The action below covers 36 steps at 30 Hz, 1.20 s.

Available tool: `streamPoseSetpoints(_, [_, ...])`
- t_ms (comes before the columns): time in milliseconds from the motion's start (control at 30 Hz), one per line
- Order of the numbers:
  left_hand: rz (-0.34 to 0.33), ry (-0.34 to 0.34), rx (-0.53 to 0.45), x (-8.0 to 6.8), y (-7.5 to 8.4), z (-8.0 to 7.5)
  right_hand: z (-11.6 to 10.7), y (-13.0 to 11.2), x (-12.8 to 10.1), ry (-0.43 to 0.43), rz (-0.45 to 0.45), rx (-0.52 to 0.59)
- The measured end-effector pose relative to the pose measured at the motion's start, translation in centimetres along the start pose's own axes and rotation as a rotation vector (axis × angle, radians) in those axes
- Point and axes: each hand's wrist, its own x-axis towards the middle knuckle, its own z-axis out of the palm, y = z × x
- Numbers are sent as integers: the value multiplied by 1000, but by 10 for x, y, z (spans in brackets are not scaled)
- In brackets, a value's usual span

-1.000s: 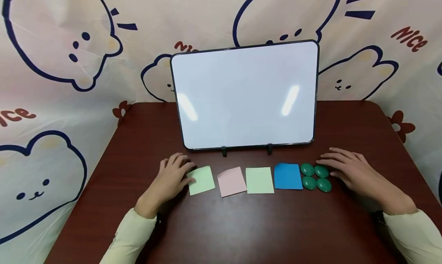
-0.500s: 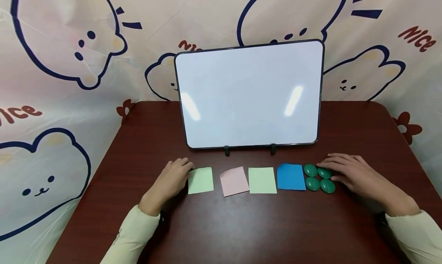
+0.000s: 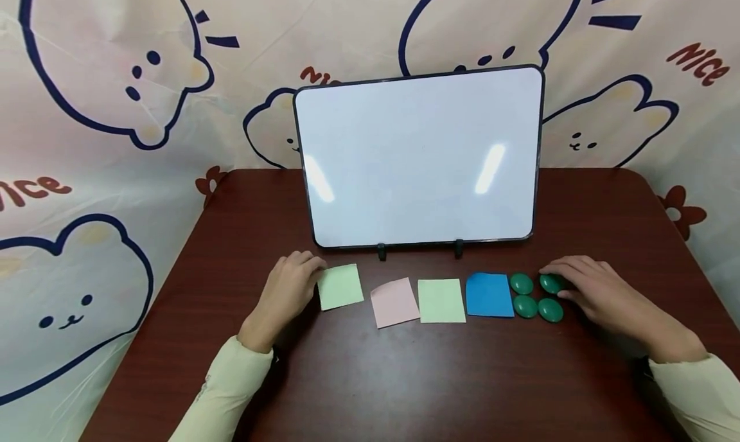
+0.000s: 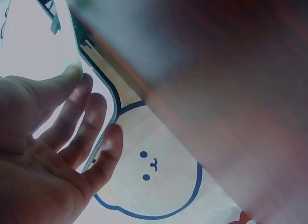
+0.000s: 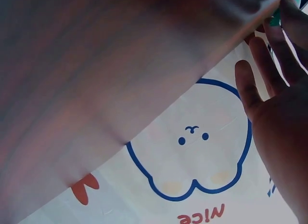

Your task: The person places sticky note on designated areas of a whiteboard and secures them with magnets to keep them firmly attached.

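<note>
Left hand [image 3: 287,289] pinching left edge of pale green square paper note [image 3: 340,286], lying below-left of white upright whiteboard [image 3: 421,156] on bench [image 3: 405,378]. Right hand [image 3: 595,290] gripping far-right round green plastic magnet [image 3: 550,282], below whiteboard's right corner.

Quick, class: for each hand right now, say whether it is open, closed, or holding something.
Left hand: pinches the edge of the leftmost green note.
Right hand: fingers curl over the far-right green magnet, gripping it.
</note>
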Motion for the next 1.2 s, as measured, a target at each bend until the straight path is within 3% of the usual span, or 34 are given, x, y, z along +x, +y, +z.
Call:
streamPoseSetpoints(233, [-20, 98, -19, 14, -1, 2, -3, -2, -4, 25, 53, 28])
streamPoseSetpoints(567, [-5, 277, -66, 32, -7, 4, -12, -20, -2, -5, 147, 64])
streamPoseSetpoints(900, [-59, 351, -96, 50, -12, 7, -11, -45, 12, 50, 139, 54])
streamPoseSetpoints(1200, [-63, 369, -140, 65, -13, 13, -6, -67, 33, 108, 39, 51])
